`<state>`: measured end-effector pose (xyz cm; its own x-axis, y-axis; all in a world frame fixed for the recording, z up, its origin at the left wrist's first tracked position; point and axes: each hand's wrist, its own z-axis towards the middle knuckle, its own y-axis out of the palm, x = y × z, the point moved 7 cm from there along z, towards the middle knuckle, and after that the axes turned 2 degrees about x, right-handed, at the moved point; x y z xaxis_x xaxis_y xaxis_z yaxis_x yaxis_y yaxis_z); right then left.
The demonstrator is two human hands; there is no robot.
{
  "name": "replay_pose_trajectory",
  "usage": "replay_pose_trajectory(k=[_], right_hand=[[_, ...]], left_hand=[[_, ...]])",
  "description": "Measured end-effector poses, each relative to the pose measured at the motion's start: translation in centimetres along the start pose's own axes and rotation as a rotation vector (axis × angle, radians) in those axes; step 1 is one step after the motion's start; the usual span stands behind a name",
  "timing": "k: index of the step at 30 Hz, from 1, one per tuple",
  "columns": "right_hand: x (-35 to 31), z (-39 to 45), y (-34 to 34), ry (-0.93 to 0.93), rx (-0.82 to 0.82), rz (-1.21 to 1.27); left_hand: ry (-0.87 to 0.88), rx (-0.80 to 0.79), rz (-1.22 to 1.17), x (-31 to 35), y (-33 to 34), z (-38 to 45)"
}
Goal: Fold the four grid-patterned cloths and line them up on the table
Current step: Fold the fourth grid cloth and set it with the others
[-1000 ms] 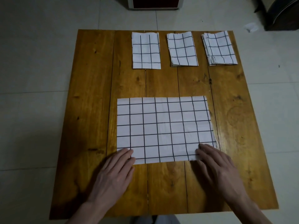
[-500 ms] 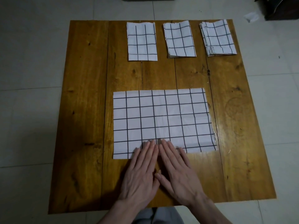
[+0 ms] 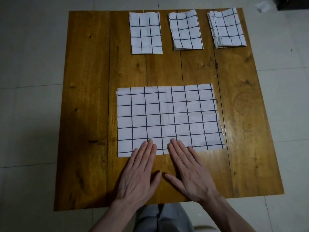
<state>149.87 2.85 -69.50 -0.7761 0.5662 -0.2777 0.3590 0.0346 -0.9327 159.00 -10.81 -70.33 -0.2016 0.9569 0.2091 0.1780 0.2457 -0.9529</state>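
Three folded cloths (image 3: 146, 33) lined the table's (image 3: 87, 101) far edge; one larger cloth (image 3: 168, 118) lay flat under a released left hand (image 3: 139, 171) and right hand (image 3: 189, 171).

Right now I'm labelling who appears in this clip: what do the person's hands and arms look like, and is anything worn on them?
Both the left hand and right hand are bare: no gloves, rings, watch or sleeves visible on the forearms. Grey trousers show below.
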Motion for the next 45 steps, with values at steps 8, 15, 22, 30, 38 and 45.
replay_pose_trajectory(k=[8,15,22,30,38,45], right_hand=[[3.5,-2.0,-0.5,0.117,0.014,-0.009],[7.0,-4.2,-0.8,0.328,0.054,-0.007],[8.0,-4.9,-0.6,0.412,0.066,-0.023],[8.2,-5.3,-0.6,0.464,0.094,-0.021],[8.4,-5.3,-0.8,0.455,0.134,-0.004],[7.9,-4.6,-3.5,0.563,0.378,0.129]], left_hand=[[-0.026,0.002,0.025,-2.0,0.0,-1.1],[-0.075,0.030,0.037,-4.6,-0.4,-2.6],[-0.113,0.051,0.024,-4.3,-0.3,-2.6],[-0.107,0.053,0.023,-4.4,-0.3,-2.6],[-0.242,0.085,-0.086,-2.9,-0.9,-2.0],[-0.103,0.107,-0.115,1.8,-2.3,2.4]])
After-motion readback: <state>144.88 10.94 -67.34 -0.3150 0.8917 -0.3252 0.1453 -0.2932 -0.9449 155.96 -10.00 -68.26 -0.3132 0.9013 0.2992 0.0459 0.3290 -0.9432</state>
